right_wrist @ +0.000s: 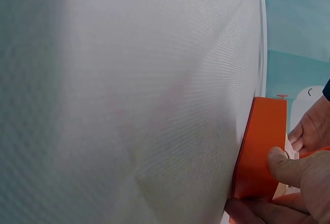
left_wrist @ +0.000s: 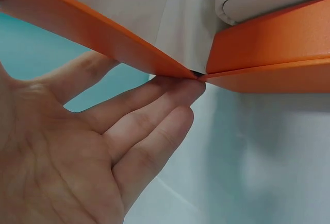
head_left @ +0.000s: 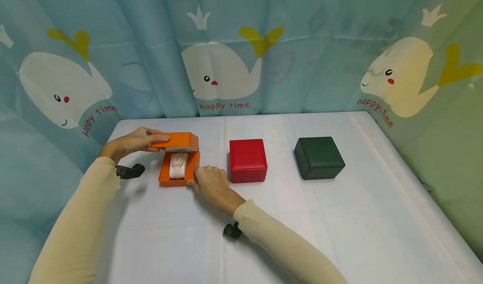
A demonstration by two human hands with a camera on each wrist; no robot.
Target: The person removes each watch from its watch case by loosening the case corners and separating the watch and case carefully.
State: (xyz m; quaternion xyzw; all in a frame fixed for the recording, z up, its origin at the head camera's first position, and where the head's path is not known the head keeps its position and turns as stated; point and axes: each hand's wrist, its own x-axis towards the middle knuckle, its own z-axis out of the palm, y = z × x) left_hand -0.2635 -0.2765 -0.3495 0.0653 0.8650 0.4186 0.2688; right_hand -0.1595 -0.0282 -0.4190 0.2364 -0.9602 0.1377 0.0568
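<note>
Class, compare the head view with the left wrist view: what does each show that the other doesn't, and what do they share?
Only the head view: the red box, the dark green box, the watch's face, and the right grip at the right side of the orange box.

Only the left wrist view: the palm side of the left grip, with fingertips close up at the join between lid and base.

Both: the left grip, the orange box with its lid raised, and the white tabletop.

Orange box (head_left: 171,183), lid (head_left: 175,140) part-open, sits L on white tbl (head_left: 283,225) w/ pale watch (head_left: 177,160) inside.
</note>
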